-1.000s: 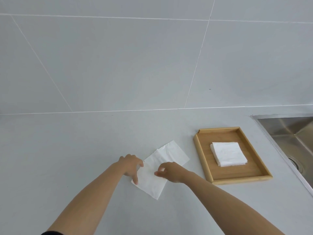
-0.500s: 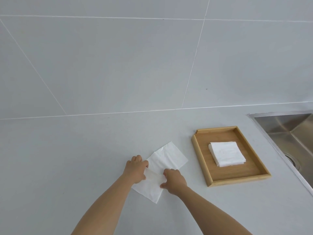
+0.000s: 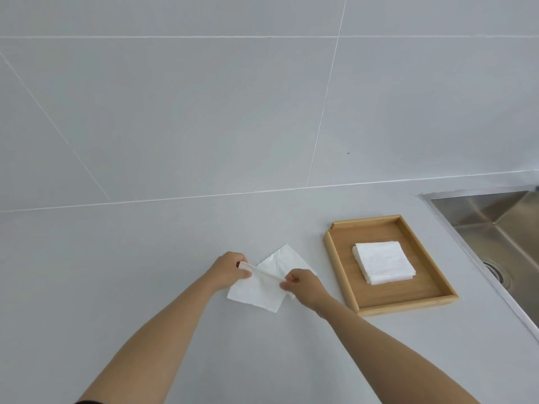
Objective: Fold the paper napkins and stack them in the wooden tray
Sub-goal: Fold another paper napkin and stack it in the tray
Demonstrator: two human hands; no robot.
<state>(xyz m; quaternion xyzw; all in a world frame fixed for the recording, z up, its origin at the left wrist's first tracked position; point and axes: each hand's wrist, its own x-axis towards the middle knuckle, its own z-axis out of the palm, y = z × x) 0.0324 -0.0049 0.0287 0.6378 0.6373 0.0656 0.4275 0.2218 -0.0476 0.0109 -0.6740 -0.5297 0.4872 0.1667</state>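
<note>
A white paper napkin (image 3: 262,290) lies on the grey counter, half folded. My left hand (image 3: 226,269) pinches its left corner and my right hand (image 3: 303,284) pinches its right corner, both holding a raised edge across the middle of the sheet. The far part of the napkin lies flat behind that edge. To the right stands the wooden tray (image 3: 339,266), with a stack of folded white napkins (image 3: 383,262) in its middle.
A steel sink (image 3: 501,225) is sunk into the counter at the far right, its drain showing near the frame edge. A grey tiled wall rises behind the counter (image 3: 116,272).
Both hands have taken hold of the napkin's near edge and lifted it toward the far side; before, they pressed flat on the sheet.
</note>
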